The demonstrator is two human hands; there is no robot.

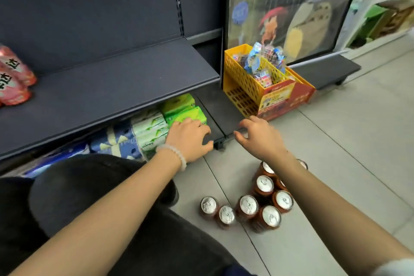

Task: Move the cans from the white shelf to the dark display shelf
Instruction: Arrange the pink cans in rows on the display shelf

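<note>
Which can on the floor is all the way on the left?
The can standing nearest the person's dark knee. Every other floor can stands to its right; its closest neighbour touches it.

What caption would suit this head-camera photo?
Both hands, left and right, empty above brown cans standing on the floor beside the dark shelf.

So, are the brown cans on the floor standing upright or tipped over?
Upright: the brown cans on the floor all show their silver tops facing up.

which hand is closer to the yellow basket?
Right. The right hand hovers open just below the yellow basket; the left hand is further left, by the green packs.
</note>
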